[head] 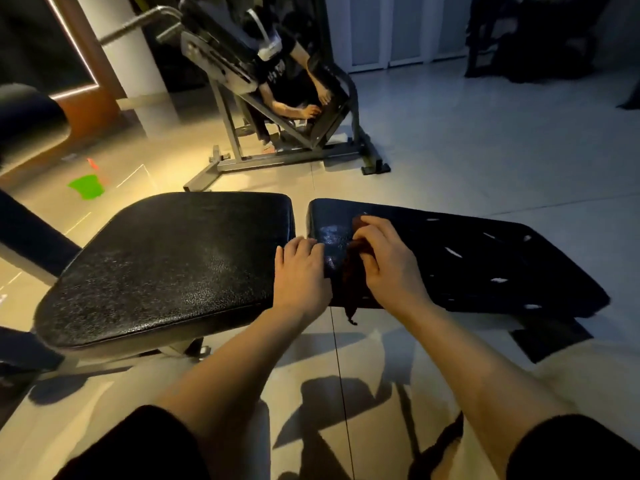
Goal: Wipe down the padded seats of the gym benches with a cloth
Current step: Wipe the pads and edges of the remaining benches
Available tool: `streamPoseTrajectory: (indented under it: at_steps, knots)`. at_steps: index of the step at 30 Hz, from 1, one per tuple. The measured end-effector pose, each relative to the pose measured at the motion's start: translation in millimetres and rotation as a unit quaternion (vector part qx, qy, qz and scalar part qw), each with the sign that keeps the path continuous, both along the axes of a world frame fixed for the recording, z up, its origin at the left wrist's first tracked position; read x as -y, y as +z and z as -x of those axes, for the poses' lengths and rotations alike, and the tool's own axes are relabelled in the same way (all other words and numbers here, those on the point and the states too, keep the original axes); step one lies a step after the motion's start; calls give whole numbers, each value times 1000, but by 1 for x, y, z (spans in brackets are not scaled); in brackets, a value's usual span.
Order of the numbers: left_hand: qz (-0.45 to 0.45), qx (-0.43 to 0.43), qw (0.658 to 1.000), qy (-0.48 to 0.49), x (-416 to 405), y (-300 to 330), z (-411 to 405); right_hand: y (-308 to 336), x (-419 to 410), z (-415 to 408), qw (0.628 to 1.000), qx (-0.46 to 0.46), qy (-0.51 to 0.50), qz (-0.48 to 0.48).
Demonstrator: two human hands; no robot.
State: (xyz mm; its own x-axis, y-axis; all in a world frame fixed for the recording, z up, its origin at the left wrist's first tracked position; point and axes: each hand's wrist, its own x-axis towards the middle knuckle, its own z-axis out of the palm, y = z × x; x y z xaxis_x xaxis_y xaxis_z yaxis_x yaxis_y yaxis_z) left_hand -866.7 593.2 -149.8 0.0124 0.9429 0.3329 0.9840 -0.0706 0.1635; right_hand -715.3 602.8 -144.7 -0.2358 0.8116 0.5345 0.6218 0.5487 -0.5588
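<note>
A person's right hand (384,261) bunches a dark brown cloth (351,275) on the torn right-hand seat pad (485,265), the grip closed around its folds, one end trailing over the near edge. The left hand (300,271) rests flat, fingers straight, at the gap beside the intact left seat pad (166,265). The cloth looks soft, light and limp, best held wadded in the palm; the ripped vinyl could snag it.

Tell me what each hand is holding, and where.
The right hand grips the dark cloth by its bunched upper part; the left hand holds nothing, resting on the pads.
</note>
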Motion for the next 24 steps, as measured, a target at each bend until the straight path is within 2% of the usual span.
streamPoseTrajectory:
  at_steps: [2,4,6,10,13,16,20,24]
  knots:
    - [26,-23,999,-18,-12,-2,16,-6,-12,15,999,0,19,48]
    - [53,-42,996,-50,-20,-6,28,-19,-24,30,990,4,35,139]
    - [74,-46,993,-76,-26,-8,34,-35,-36,42,980,38,38,194]
    - [87,-38,988,-118,-38,-9,43,-50,-57,57,974,136,34,177]
    - [122,-37,983,-132,-51,-7,50,-52,-77,57,974,159,38,156]
    - [156,-49,976,-147,-59,-6,56,-56,-104,38,965,161,-14,207]
    - [165,-55,972,-160,-63,-5,61,-55,-118,6,935,178,-115,283]
    - [132,-30,977,-167,-62,-4,59,-41,-86,31,956,174,-34,233]
